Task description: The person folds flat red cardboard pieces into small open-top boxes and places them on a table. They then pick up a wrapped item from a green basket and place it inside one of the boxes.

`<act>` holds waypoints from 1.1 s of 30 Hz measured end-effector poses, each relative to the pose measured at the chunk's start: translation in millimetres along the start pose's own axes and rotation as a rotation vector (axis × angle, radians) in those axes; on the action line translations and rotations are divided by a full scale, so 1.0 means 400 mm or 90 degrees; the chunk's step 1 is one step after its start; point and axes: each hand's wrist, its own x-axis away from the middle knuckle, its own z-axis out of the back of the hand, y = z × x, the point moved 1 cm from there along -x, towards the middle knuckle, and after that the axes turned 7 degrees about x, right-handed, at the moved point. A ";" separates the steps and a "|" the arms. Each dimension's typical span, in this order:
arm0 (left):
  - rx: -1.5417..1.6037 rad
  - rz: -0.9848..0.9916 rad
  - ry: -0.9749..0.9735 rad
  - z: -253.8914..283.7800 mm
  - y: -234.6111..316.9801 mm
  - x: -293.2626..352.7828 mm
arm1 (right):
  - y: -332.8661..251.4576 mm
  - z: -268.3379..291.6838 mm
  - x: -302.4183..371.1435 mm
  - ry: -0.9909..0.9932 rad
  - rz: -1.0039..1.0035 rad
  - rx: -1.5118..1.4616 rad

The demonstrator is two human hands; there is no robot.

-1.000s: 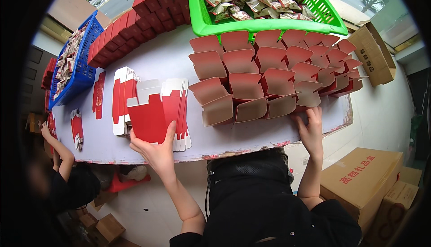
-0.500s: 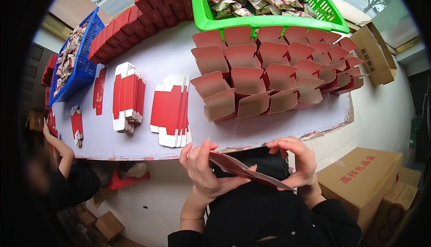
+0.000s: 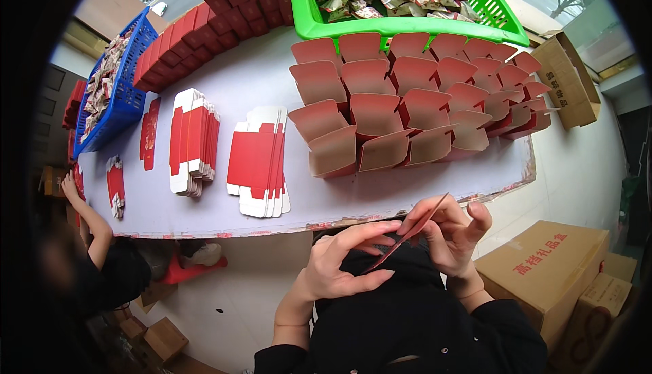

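Note:
A folded red carton [image 3: 409,236], seen nearly edge-on, slants between my two hands in front of my body, off the table's near edge. My left hand [image 3: 337,260] is closed about its lower end, thumb below and fingers above. The upper end is pinched by my right hand [image 3: 445,233], whose index finger stands away from it. Beyond my hands, on the table [image 3: 326,204], lie a small stack of flat red-and-white cartons [image 3: 255,163] and a thicker stack of the same cartons [image 3: 193,139]. Several open-topped red boxes [image 3: 377,116] stand upright in rows.
A green basket [image 3: 407,29] and a blue basket [image 3: 125,92] hold small wrapped packets. Closed red boxes [image 3: 197,34] are stacked along the back. A large cardboard box [image 3: 543,265] stands at right on the floor. Another person's arm [image 3: 95,221] reaches onto the table at far left.
The carton has tilted from lying across my hands to a steep slant, its right end now up. My right hand has shifted up and left, my left hand slightly right.

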 end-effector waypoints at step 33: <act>-0.261 -0.095 -0.076 0.038 -0.010 -0.033 | -0.021 0.014 -0.053 -0.356 -0.047 0.238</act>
